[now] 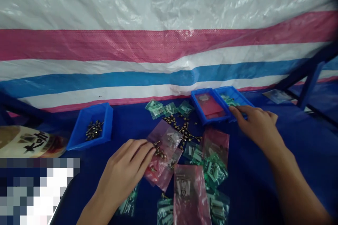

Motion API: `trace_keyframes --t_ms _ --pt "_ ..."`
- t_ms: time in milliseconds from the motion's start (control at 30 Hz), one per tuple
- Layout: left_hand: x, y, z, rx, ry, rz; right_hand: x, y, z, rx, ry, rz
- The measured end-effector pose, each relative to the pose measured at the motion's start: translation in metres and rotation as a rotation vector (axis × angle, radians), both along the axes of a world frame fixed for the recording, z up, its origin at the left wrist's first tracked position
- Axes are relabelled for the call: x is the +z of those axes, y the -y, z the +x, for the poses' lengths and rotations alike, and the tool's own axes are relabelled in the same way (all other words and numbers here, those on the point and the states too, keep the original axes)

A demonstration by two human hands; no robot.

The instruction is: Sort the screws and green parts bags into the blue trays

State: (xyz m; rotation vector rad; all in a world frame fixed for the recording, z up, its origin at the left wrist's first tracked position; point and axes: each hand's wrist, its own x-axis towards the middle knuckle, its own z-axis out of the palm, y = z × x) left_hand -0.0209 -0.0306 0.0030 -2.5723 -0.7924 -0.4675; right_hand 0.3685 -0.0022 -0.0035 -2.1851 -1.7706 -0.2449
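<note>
At the left of the frame, a blue plastic bin (76, 137) holds dark screws (93, 130). Your half-open left hand (124, 172) rests on a translucent pink bag (163, 147), brass screws (160, 151) at your fingertips. More lie loose at centre, with many green-tinted plastic packets (215, 170) left out. Your open right hand (256, 126) touches a blue plastic tray (235, 93) at upper right.

Hidden, cut off, too small to tell

A pixelated block (34, 191) hides the near left corner. A printed package (23, 140) runs off the left edge, a pink bag (190, 197) off the near edge. The right hand (257, 126) covers part of the far tray (233, 95), the left hand (126, 168) part of a mauve bag (161, 137). Screws (93, 130) in the left tray (79, 137) are too small to tell apart.
</note>
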Motion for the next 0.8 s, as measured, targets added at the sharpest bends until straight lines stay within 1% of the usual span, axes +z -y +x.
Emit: trace_keyframes --t_ms 67,133,233,333,433,567,633,700,767,800 --pt "0.000 -0.001 0.000 -0.001 0.004 -0.005 0.006 -0.003 0.013 0.019 0.019 0.009" --pt "0.000 -0.001 0.001 -0.001 0.009 -0.006 0.014 -0.013 0.032 0.061 0.047 0.018" --pt "0.001 0.000 0.002 -0.008 0.024 0.007 0.023 -0.039 0.061 0.167 0.127 -0.005" --pt "0.002 0.001 0.002 -0.016 0.035 0.020 0.024 -0.067 0.078 0.319 0.187 -0.101" --pt "0.003 0.001 0.002 -0.007 0.034 0.011 0.018 -0.084 0.079 0.419 0.211 -0.150" --pt "0.003 0.001 0.001 0.000 0.036 0.013 0.012 -0.089 0.072 0.454 0.189 -0.136" --pt "0.004 0.001 0.002 -0.006 0.053 0.016 0.016 -0.086 0.071 0.448 0.154 -0.101" --pt "0.005 0.001 0.002 -0.009 0.073 0.009 0.024 -0.080 0.069 0.430 0.103 -0.042" --pt "0.005 0.001 0.003 -0.010 0.090 -0.002 0.032 -0.069 0.060 0.402 0.034 0.037" --pt "0.005 0.001 0.003 -0.008 0.099 -0.008 0.035 -0.061 0.050 0.383 -0.008 0.084"
